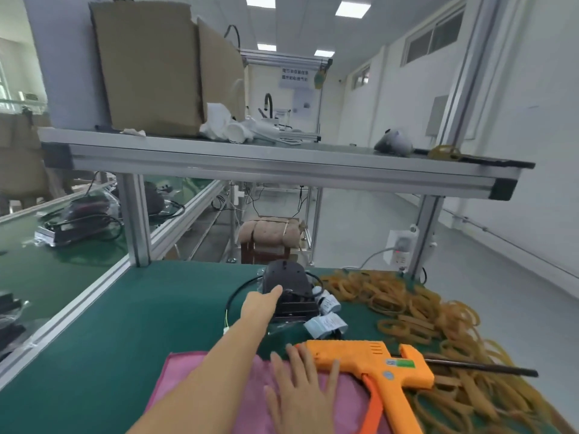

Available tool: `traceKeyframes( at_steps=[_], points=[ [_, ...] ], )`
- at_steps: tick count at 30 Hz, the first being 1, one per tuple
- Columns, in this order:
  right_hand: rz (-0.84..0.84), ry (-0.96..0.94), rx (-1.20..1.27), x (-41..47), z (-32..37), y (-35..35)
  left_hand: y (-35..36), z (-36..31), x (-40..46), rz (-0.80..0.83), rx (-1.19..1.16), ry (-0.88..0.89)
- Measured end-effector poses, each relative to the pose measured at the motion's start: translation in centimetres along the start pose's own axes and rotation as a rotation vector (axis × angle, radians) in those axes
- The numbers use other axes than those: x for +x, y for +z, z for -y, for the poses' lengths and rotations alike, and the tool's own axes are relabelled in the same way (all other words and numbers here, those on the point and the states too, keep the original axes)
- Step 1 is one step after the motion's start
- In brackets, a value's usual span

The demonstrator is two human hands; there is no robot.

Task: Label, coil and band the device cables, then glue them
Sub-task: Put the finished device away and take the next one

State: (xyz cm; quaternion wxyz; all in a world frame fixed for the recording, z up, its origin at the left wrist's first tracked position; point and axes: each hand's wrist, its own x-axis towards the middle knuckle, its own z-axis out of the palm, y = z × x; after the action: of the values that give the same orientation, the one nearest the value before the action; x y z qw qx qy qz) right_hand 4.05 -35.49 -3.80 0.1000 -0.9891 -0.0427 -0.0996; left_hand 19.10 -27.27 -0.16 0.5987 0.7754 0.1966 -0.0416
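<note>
A black device [286, 285] sits on the green bench mat [125, 324], with its black cable [235, 294] looping to the left. White labels [326, 324] wrap the cable ends just right of it. My left hand [261, 303] reaches forward and touches the device's near left side; its fingers are largely hidden by foreshortening. My right hand [300, 386] lies flat with fingers spread on a pink cloth [188, 371], its fingertips against the front of an orange glue gun [376, 364]. A dark glue stick [476, 366] pokes out of the gun's back end.
A large heap of tan rubber bands [423, 311] covers the bench's right side. An aluminium shelf [282, 170] crosses overhead on posts [134, 220], carrying a cardboard box [150, 67]. More bagged devices [81, 223] lie on the left conveyor. A power strip [401, 245] hangs at the right post.
</note>
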Motion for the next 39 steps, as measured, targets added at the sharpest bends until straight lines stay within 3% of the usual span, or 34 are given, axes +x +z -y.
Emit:
traceKeyframes(
  at_steps=[7, 11, 15, 18, 23, 27, 33, 36, 39],
  points=[
    [0.040, -0.036, -0.063, 0.7, -0.4, 0.8, 0.9, -1.7, 1.7, 0.034, -0.065, -0.120],
    [0.022, -0.053, -0.049, 0.8, -0.8, 0.8, 1.2, -2.3, 2.4, 0.150, -0.023, -0.160],
    [-0.255, 0.074, 0.077, 3.2, -2.0, -0.1, 1.2, -2.7, 2.7, 0.231, -0.067, -0.177],
    [-0.156, 0.226, 0.108, 7.4, -3.8, -2.0, 1.3, -3.1, 2.1, 0.269, -0.016, -0.177],
    [0.053, 0.290, 0.128, 12.5, -5.0, -2.2, 1.7, -2.6, 2.6, 0.259, 0.026, -0.149],
    [0.038, 0.281, 0.152, 13.1, -4.9, -1.5, 2.0, -2.0, 2.2, 0.236, -0.079, -0.178],
    [-0.132, 0.248, 0.507, 11.3, -5.5, -2.8, 0.6, -1.3, 1.4, 0.130, -0.411, -0.158],
    [-0.257, 0.223, 0.766, 10.6, -6.3, -3.8, -1.3, -1.2, -0.1, 0.176, -0.489, -0.126],
    [-0.200, 0.274, 0.976, 10.4, -6.4, -4.8, -3.6, -0.9, -2.8, 0.232, -0.469, -0.100]
  ],
)
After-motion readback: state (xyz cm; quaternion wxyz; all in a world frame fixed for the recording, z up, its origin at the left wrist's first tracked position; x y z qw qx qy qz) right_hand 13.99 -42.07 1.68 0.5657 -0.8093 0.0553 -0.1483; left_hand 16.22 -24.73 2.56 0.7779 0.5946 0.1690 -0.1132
